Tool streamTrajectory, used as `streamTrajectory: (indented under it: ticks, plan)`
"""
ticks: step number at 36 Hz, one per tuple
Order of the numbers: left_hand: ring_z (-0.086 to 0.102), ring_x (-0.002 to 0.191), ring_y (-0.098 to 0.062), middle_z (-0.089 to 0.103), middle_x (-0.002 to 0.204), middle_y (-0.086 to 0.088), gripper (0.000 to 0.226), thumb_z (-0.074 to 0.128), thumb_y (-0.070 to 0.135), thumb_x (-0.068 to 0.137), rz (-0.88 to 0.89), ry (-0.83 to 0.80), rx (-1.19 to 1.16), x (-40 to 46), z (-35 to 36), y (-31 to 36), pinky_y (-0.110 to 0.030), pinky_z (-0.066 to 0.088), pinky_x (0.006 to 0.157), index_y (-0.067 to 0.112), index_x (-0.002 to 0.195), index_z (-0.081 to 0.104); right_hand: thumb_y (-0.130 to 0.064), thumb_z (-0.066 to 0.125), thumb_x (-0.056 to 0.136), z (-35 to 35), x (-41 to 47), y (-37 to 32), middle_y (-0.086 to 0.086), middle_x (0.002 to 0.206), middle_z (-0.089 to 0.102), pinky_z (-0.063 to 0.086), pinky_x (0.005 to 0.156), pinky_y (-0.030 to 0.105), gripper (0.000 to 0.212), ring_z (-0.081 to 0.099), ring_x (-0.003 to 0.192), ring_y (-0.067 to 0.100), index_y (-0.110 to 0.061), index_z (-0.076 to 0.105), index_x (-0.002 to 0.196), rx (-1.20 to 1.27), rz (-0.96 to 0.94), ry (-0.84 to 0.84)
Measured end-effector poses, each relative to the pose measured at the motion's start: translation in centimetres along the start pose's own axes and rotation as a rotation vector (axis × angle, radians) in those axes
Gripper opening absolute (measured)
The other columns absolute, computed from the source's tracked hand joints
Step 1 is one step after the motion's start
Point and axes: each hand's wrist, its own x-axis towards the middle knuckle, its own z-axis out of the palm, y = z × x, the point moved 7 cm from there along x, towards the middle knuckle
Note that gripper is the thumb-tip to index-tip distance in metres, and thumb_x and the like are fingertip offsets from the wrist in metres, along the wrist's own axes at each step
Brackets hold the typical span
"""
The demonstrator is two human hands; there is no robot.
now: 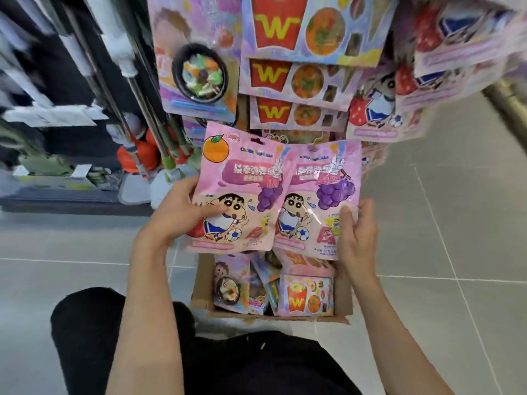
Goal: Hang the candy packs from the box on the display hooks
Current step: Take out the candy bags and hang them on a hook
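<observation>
Two pink candy packs with a cartoon boy and a football are held up over the cardboard box point(201, 292). My left hand point(182, 212) grips the left pack point(242, 181), thumb across its front. The right pack point(319, 201) is gripped at its right edge by my right hand point(356, 229), and it partly overlaps the left pack. Several more candy packs point(305, 295) lie loose in the box on the floor. Above, the display point(285, 81) is crowded with hanging packs showing red fries and bowls; the hooks themselves are hidden behind them.
Mops and brooms point(137, 109) lean in a rack to the left of the display. More pink packs point(385, 109) hang at the right. Grey tiled floor point(456, 223) spreads to both sides. My dark-clothed knees point(251, 363) are just before the box.
</observation>
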Motion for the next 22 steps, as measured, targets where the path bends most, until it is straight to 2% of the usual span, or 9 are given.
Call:
streamTrajectory:
  ticks: [3,6,7,10,12,14,19,21,22]
  plan:
    - [0.076,0.087,-0.023,0.079,0.096,-0.002,0.031,0.08,0.005,0.077,0.119,-0.029,0.006,-1.3,-1.4,4.0,-0.039,0.063,0.073,0.013,0.105,0.069,-0.025,0.051,0.103,-0.3,-0.2,-1.7,-0.008,0.088,0.065,0.054,0.071,0.045,0.017,0.064,0.079,0.014,-0.039,0.05,0.094,0.158,0.001,-0.017]
    - [0.076,0.085,-0.022,0.079,0.093,-0.003,0.031,0.077,0.002,0.075,0.243,0.023,-0.054,-2.5,-3.0,7.6,-0.033,0.062,0.07,0.011,0.103,0.068,-0.015,0.055,0.102,-0.5,0.0,-3.8,-0.015,0.093,0.069,0.053,0.071,0.025,0.017,0.066,0.084,0.008,-0.032,0.055,0.099,0.301,-0.005,-0.066]
    - [0.076,0.085,-0.022,0.079,0.092,-0.003,0.032,0.077,0.002,0.075,0.282,0.039,-0.072,-2.8,-3.4,8.7,-0.03,0.062,0.068,0.011,0.104,0.068,-0.012,0.055,0.101,-0.6,0.1,-4.6,-0.014,0.094,0.071,0.053,0.071,0.023,0.017,0.067,0.085,0.008,-0.029,0.056,0.1,0.343,-0.009,-0.085]
    - [0.076,0.081,-0.018,0.079,0.088,0.003,0.035,0.081,0.013,0.071,0.355,0.092,-0.145,-3.6,-4.5,11.3,-0.028,0.061,0.066,0.017,0.102,0.066,-0.007,0.056,0.1,-1.5,0.8,-7.2,-0.002,0.098,0.074,0.057,0.073,0.031,0.016,0.07,0.088,0.018,-0.022,0.059,0.103,0.438,-0.048,-0.126]
    - [0.076,0.084,-0.02,0.079,0.093,-0.001,0.052,0.09,0.038,0.057,0.391,0.094,-0.201,-4.2,-4.9,12.4,-0.032,0.062,0.068,0.022,0.101,0.068,-0.002,0.054,0.099,-2.4,1.3,-8.9,-0.003,0.095,0.076,0.058,0.072,0.033,0.013,0.072,0.084,0.017,-0.01,0.056,0.109,0.497,-0.071,-0.128]
    - [0.076,0.086,-0.026,0.078,0.097,-0.007,0.067,0.094,0.052,0.042,0.403,0.081,-0.25,-4.6,-4.9,13.2,-0.036,0.062,0.068,0.025,0.098,0.072,0.0,0.052,0.098,-3.4,1.8,-10.4,-0.001,0.095,0.077,0.058,0.07,0.029,0.015,0.073,0.081,0.014,-0.009,0.054,0.111,0.545,-0.086,-0.119]
    - [0.076,0.082,-0.032,0.077,0.095,-0.015,0.074,0.097,0.052,0.037,0.462,0.059,-0.319,-5.2,-4.2,15.2,-0.04,0.062,0.062,0.021,0.099,0.071,-0.004,0.054,0.099,-5.9,3.0,-14.6,0.013,0.093,0.069,0.056,0.063,0.029,0.034,0.07,0.073,0.015,-0.037,0.058,0.092,0.514,-0.195,-0.053]
    - [0.075,0.083,-0.034,0.076,0.096,-0.018,0.074,0.097,0.048,0.041,0.51,0.063,-0.357,-5.4,-3.9,16.8,-0.042,0.062,0.063,0.017,0.102,0.07,-0.011,0.057,0.099,-6.8,3.8,-16.3,0.016,0.088,0.071,0.058,0.065,0.04,0.028,0.069,0.076,0.025,-0.037,0.056,0.088,0.5,-0.221,-0.017]
    - [0.076,0.082,-0.033,0.077,0.095,-0.017,0.063,0.096,0.044,0.046,0.528,0.075,-0.364,-5.6,-3.8,18.0,-0.043,0.063,0.063,0.02,0.099,0.072,-0.014,0.058,0.099,-7.3,4.3,-17.1,0.02,0.09,0.071,0.056,0.068,0.047,0.02,0.068,0.078,0.03,-0.031,0.055,0.09,0.508,-0.234,0.007]
